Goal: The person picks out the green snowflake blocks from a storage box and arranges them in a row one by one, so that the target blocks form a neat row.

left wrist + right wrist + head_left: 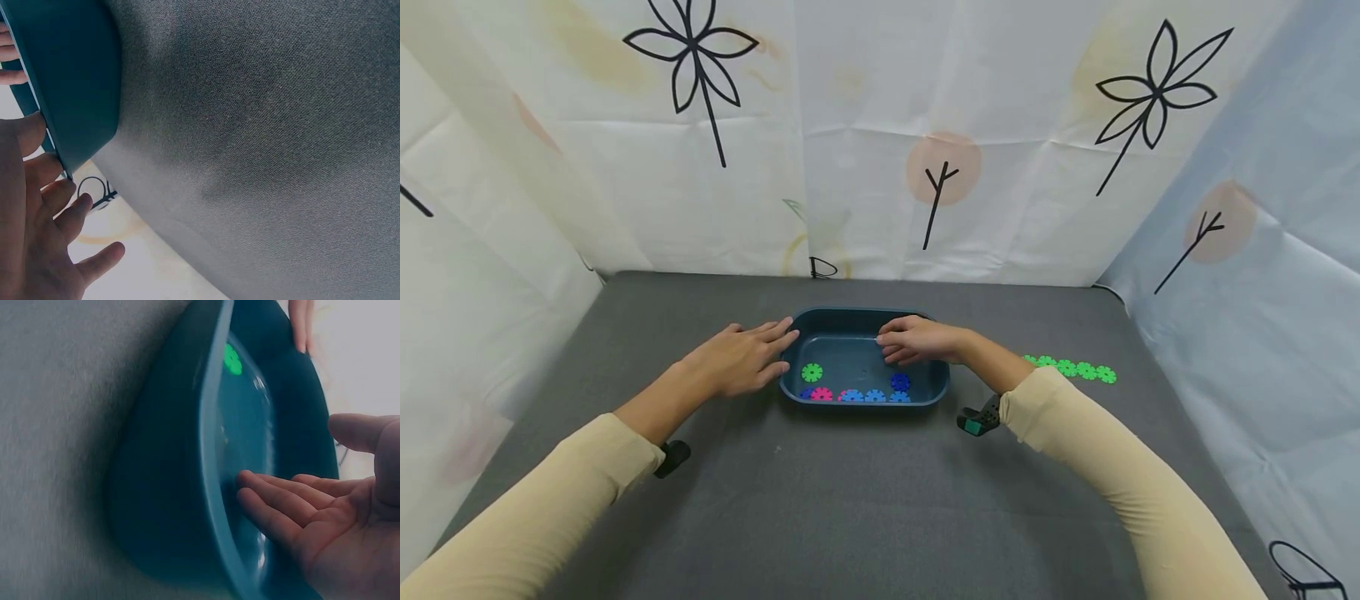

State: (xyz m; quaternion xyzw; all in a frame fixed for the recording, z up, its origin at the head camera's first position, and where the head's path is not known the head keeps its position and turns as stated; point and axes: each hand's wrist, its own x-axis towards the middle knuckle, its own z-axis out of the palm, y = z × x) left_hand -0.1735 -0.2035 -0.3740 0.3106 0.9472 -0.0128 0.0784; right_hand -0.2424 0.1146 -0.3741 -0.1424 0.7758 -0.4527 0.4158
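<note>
A dark teal tray (842,354) lies on the grey table with small flower-shaped discs inside. My left hand (737,358) touches its left rim with spread fingers, and the left wrist view shows those fingers (37,169) along the rim. Over the tray's right part is my right hand (921,340), its fingers loosely bent and dipping inside; in the right wrist view no disc shows in that hand (319,519). A green disc (812,372) lies at the tray's left, a dark blue disc (900,382) at the right. Pink (822,394) and light blue discs (874,396) line the near wall.
Right of the tray, partly behind my right forearm, a row of green discs (1067,367) lies on the grey table (850,500). White patterned cloth (865,167) hangs around the back and sides. Each wrist bears a dark camera strap.
</note>
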